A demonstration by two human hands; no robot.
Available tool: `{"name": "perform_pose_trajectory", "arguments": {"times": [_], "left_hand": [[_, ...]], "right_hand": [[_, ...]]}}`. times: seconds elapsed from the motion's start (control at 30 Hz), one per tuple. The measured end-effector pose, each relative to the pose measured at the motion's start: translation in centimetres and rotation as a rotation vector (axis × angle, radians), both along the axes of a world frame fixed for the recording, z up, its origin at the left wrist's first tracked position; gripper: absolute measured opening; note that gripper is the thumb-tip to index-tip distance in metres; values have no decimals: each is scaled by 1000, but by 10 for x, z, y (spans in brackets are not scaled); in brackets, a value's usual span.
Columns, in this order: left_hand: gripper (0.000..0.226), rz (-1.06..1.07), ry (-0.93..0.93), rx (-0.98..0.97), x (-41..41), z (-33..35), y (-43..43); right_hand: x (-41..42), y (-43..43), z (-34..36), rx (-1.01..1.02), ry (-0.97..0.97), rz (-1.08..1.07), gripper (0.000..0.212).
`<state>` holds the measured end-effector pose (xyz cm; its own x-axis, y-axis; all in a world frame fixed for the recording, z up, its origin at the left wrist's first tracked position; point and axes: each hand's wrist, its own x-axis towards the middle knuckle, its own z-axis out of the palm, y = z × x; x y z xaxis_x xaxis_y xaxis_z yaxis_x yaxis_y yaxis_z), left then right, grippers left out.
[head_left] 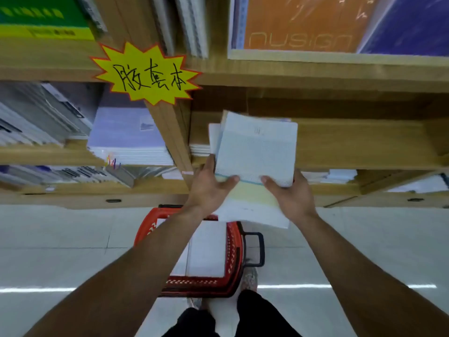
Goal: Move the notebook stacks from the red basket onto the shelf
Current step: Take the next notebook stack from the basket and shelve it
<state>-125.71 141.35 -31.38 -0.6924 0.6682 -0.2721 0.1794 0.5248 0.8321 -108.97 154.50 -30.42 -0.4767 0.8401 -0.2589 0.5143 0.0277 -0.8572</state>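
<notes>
Both arms out: left hand (209, 188) and right hand (291, 195) gripping the notebook stack (255, 154) flat, long axis pointing into the wooden shelf (364, 142), above the red basket (233, 242).

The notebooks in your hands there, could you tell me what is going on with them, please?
A person holds a notebook stack with both hands, the left hand and the right hand gripping its near edge, and is sliding it into a wooden shelf compartment. The red basket sits on the floor below and has more notebooks in it.
</notes>
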Motion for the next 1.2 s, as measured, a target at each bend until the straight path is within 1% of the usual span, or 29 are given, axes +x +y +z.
{"name": "perform_pose_trajectory", "arguments": {"times": [0.07, 0.17, 0.23, 0.33, 0.37, 0.43, 0.5, 0.57, 0.63, 0.7, 0.73, 0.8, 0.83, 0.87, 0.93, 1.03, 1.1, 1.2], "left_hand": [[59, 48, 30, -3, -18, 1, 25], [54, 156, 36, -26, -40, -2, 53], [52, 193, 37, -49, -46, -4, 63], [47, 269, 106, -56, -39, -5, 63], [48, 309, 93, -44, -32, -7, 59], [46, 365, 9, -49, -14, -11, 50], [41, 370, -76, -62, 3, -12, 44], [36, 370, -108, -30, 12, -12, 43], [37, 360, -121, -3, 16, -8, 41], [36, 365, -182, 11, 16, -7, 40], [31, 376, -206, 7, 15, -6, 40], [12, 406, -209, -4, 8, -3, 42], [10, 427, -197, 3, 3, 0, 45], [13, 438, -171, 19, -4, 4, 48], [30, 408, -73, -2, -20, 10, 55], [48, 374, 74, -38, -42, 17, 65], [51, 363, 84, -35, -51, 15, 70], [59, 316, 104, -36, -49, 4, 57]], "right_hand": [[-28, 29, -4, -6, 22, 28, 47], [-65, 66, -20, -18, 50, 73, 50], [-82, 82, -29, -41, 64, 100, 49], [-91, 96, -41, -87, 72, 122, 52], [-91, 99, -44, -102, 67, 132, 53], [-91, 102, -44, -128, 42, 155, 56], [-91, 101, -41, -142, 15, 166, 56], [-90, 100, -39, -147, 24, 160, 57], [-88, 101, -37, -149, 38, 141, 62], [-87, 103, -33, -143, 26, 151, 65], [-87, 102, -32, -139, 23, 160, 65], [-91, 99, -33, -117, 41, 149, 62], [-95, 97, -33, -99, 55, 131, 61], [-99, 96, -34, -77, 74, 112, 59], [-113, 97, -32, -48, 107, 64, 58], [-138, 103, -31, -59, 147, -3, 56], [-155, 107, -33, -38, 136, -27, 60], [-172, 109, -31, -19, 86, -27, 60]]}}
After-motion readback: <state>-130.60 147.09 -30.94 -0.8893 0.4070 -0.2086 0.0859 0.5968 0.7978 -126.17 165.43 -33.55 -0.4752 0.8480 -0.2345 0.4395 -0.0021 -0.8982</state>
